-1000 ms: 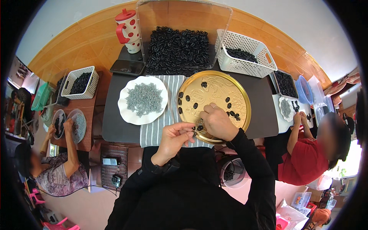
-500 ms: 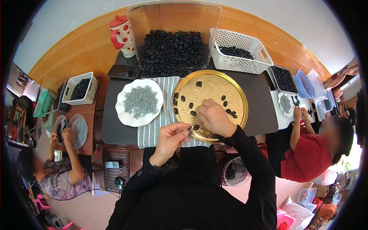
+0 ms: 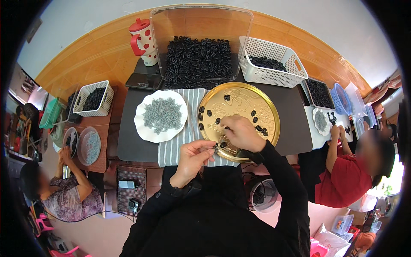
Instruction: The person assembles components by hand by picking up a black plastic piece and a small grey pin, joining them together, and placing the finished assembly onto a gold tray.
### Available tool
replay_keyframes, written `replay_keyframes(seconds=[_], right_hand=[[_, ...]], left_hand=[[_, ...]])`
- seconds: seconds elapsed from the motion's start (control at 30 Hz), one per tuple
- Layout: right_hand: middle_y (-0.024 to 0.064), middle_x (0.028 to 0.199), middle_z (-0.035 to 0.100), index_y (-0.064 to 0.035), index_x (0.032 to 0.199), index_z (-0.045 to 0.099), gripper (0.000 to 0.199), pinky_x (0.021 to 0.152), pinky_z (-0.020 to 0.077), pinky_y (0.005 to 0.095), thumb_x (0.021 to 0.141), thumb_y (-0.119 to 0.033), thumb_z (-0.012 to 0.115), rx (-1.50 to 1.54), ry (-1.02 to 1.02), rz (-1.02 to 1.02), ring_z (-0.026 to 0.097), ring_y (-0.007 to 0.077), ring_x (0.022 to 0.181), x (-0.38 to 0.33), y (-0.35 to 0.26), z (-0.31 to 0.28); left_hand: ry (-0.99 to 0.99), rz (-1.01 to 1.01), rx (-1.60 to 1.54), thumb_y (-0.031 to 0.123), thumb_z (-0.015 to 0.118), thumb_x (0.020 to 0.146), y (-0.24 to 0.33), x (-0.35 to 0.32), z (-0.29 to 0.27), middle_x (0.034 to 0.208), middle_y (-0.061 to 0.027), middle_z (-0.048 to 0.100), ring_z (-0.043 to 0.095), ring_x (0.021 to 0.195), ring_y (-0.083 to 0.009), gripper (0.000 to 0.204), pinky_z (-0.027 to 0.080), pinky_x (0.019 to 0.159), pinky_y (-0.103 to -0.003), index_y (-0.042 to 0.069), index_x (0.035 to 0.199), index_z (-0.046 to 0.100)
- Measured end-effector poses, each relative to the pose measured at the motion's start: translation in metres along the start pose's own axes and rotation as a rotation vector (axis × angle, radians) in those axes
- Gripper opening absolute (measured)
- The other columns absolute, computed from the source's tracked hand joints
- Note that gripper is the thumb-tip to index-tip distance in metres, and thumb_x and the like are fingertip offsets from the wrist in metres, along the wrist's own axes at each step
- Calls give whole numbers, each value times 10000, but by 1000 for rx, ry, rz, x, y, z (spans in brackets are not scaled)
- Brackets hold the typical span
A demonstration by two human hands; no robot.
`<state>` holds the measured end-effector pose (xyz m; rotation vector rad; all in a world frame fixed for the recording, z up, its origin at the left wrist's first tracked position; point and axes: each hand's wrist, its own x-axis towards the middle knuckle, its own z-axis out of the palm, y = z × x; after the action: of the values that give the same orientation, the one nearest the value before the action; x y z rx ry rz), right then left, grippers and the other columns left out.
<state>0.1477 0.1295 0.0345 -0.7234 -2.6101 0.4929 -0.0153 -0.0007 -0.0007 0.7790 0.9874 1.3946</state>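
A round gold tray [image 3: 261, 105] lies in front of me with several small black parts [image 3: 255, 120] scattered on it. My right hand [image 3: 242, 133] rests over the tray's near edge, fingers curled down on the parts there. My left hand [image 3: 195, 154] is just left of it at the tray's rim, fingertips pinched on a small black part [image 3: 215, 147]. A white scalloped plate [image 3: 160, 115] with a heap of small grey pieces sits to the left on a striped cloth [image 3: 190, 128].
Behind the tray stands a clear bin [image 3: 199, 55] full of black parts, a white basket [image 3: 272, 66] to its right, a red-dotted jug [image 3: 143, 40] and a dark phone [image 3: 143, 80] to its left. People work at side tables on the left [image 3: 64, 188] and right [image 3: 346, 171].
My hands stay at the tray's near edge; my left hand has closed in toward the right one, pinching a black part. The view has shifted slightly.
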Motion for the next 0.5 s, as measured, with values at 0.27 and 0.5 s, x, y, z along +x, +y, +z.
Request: replay_keyframes(seconds=[0.27, 0.5], right_hand=[[165, 811, 649, 21, 877, 643, 136, 666, 493, 362, 748, 2, 604, 273, 290, 325, 617, 338, 730, -59, -4, -7], [155, 713, 532, -14, 708, 534, 87, 669, 446, 396, 664, -28, 608, -193, 212, 130, 527, 337, 705, -72, -8, -3]], left_hand=[[-60, -9, -19, -27, 607, 855, -4, 4, 3, 757, -46, 650, 610, 631, -80, 187, 416, 505, -177, -18, 1036, 651], [-70, -20, -16, -20, 615, 848, -8, 5, 10, 808, -56, 664, 613, 629, -89, 186, 419, 507, -184, -13, 1028, 660]])
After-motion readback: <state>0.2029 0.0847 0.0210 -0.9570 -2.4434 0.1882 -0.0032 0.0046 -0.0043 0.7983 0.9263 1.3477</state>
